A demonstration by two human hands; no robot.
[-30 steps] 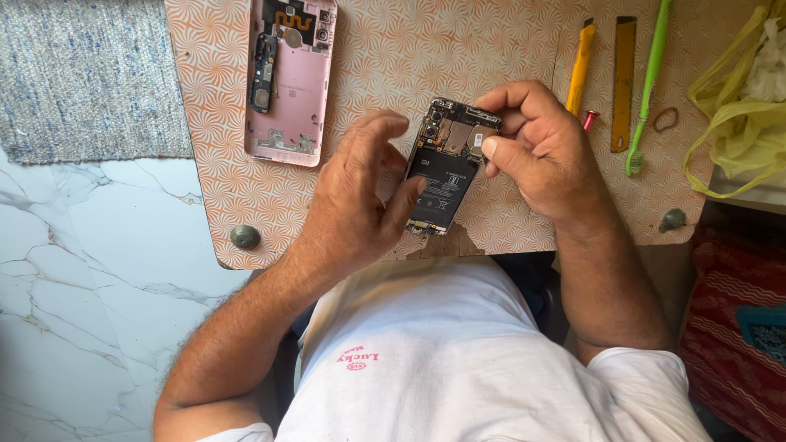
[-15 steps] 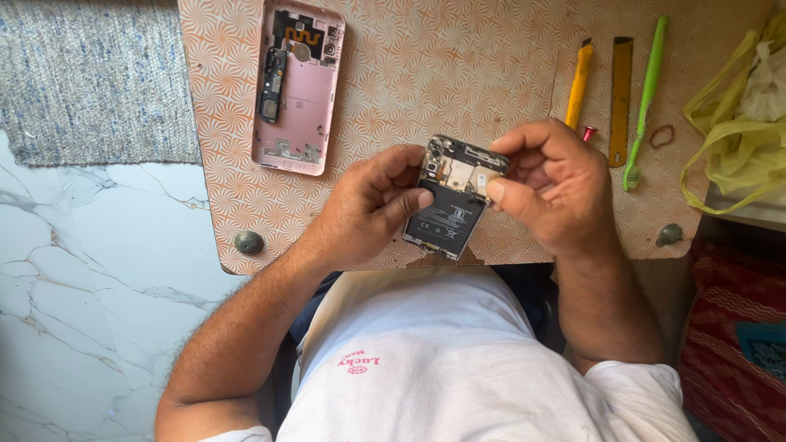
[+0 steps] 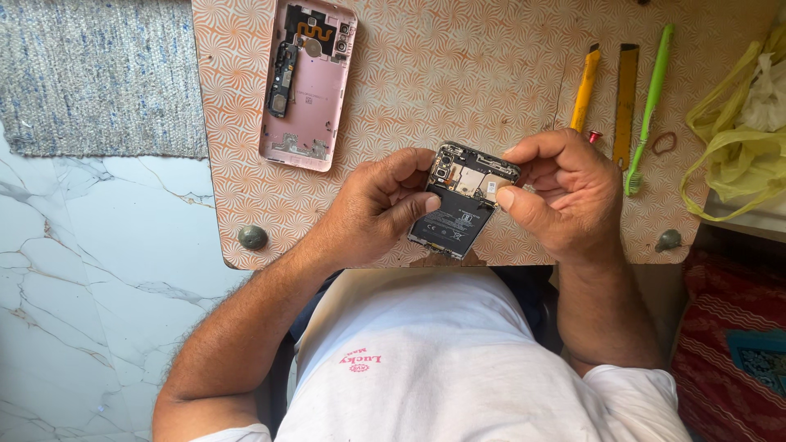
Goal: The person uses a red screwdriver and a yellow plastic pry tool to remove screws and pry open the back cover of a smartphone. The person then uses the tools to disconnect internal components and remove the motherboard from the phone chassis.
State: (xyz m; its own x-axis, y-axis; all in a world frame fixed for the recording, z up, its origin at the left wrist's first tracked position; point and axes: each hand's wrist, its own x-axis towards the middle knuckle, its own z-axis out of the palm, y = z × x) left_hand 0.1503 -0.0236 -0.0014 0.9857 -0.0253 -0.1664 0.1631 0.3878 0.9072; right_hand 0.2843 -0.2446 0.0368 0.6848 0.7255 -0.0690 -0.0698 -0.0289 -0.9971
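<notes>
1. A small work table (image 3: 393, 213) with an orange swirl-patterned top is seen from above; every place below is given relative to it.
2. A white marble floor (image 3: 90, 278) is seen to the left of the table, and a grey woven mat (image 3: 90, 74) is laid on that floor beside the table's far left corner.
3. A red patterned cloth (image 3: 729, 344) is seen past the table's right near corner.
4. A yellow plastic bag (image 3: 737, 147) is seen at the table's right edge.
5. A pink phone back cover (image 3: 309, 82) is laid inner side up on the table's far left part, well apart from both hands.
6. The left hand (image 3: 372, 209) is closed around the left side of an opened phone (image 3: 460, 203) above the table's near edge, with the thumb pressed on the black battery.
7. The right hand (image 3: 565, 192) is closed on the phone's right upper side, with the thumb tip set on the circuit board area.
8. The opened phone is held tilted between both hands, over the middle of the table's near edge, with battery and board facing up.
9. A green toothbrush (image 3: 651, 102), a brown ruler (image 3: 626, 102) and a yellow tool (image 3: 584, 88) are laid side by side on the table's far right part.
10. A rubber band (image 3: 663, 143) is laid just right of the toothbrush.
</notes>
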